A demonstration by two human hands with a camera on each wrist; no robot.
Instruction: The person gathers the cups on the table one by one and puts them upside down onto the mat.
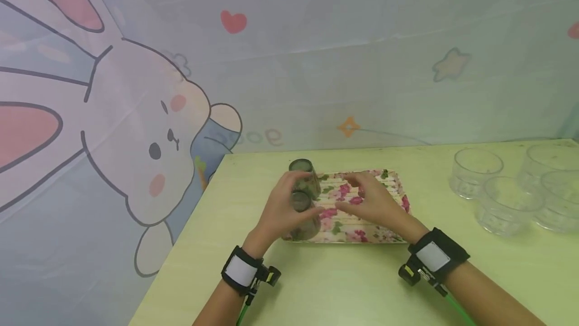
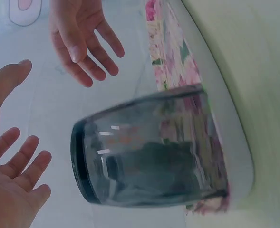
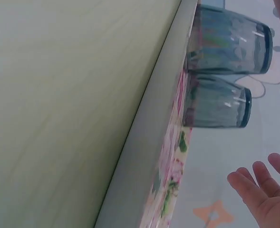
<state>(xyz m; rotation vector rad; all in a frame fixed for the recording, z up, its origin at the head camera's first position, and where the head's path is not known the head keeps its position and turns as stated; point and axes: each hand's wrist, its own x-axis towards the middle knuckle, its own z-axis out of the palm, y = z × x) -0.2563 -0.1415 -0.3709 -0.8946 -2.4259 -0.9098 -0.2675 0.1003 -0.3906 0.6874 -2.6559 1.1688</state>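
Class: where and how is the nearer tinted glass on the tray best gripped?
Grip the nearer glass around its middle, probably from the near side: it stands wide end down on the tray, tapering upward, the farther glass close behind.

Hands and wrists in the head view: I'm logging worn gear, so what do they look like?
The left hand and right hand wear no gloves; no sleeves show. The left wristband and right wristband are black, each with a white rectangular patch, a small black device marked yellow, and a green cable.
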